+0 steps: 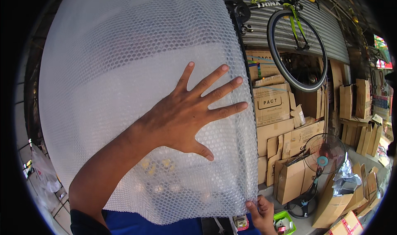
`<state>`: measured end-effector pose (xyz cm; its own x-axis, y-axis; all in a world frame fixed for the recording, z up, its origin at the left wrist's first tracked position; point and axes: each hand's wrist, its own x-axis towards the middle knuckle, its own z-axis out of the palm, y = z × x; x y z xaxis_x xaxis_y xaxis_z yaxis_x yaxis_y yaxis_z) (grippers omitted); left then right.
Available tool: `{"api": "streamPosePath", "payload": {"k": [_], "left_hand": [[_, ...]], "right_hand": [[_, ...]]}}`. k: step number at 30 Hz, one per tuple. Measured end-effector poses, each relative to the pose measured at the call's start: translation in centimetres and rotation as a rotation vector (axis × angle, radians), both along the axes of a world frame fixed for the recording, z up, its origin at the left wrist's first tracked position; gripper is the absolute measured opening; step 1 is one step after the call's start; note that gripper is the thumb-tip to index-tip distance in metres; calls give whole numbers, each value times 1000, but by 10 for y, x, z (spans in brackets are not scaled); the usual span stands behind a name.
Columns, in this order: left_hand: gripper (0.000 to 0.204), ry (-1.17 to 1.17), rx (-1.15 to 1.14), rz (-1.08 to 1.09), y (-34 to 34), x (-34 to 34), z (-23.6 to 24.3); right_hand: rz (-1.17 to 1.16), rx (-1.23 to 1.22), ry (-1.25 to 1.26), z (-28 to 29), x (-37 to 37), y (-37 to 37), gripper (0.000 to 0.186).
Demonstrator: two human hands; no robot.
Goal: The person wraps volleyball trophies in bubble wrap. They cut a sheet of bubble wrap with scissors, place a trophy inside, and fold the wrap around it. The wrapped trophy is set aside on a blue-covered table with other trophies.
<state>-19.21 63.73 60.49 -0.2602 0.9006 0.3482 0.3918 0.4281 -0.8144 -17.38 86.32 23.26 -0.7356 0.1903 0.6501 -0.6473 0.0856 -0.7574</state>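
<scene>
A wide sheet of clear bubble wrap (136, 82) spreads over a large flat surface and hangs down at its near edge. My left hand (190, 111) lies across it, palm down, with all fingers spread wide near the right edge. At the near right corner, my right hand (262, 214) is closed, its thumb and fingers pinching the edge of the bubble wrap. Yellowish shapes show blurred through the wrap below my left hand; what they are I cannot make out.
Blue cloth (165, 226) shows under the near edge. On the right are a green basket (285, 222), a standing fan (324, 154) and several cardboard boxes (271, 102). A bicycle (295, 40) hangs before a metal roller shutter (331, 36). Plastic bags (43, 169) lie at left.
</scene>
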Motion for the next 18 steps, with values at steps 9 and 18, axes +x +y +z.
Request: {"api": "streamPosePath", "payload": {"k": [9, 18], "left_hand": [[142, -39, -51, 89, -13, -6, -23], [153, 238, 156, 39, -21, -19, 63]], "right_hand": [[-97, 251, -170, -82, 31, -10, 17], [-77, 312, -163, -116, 49, -19, 26]]}}
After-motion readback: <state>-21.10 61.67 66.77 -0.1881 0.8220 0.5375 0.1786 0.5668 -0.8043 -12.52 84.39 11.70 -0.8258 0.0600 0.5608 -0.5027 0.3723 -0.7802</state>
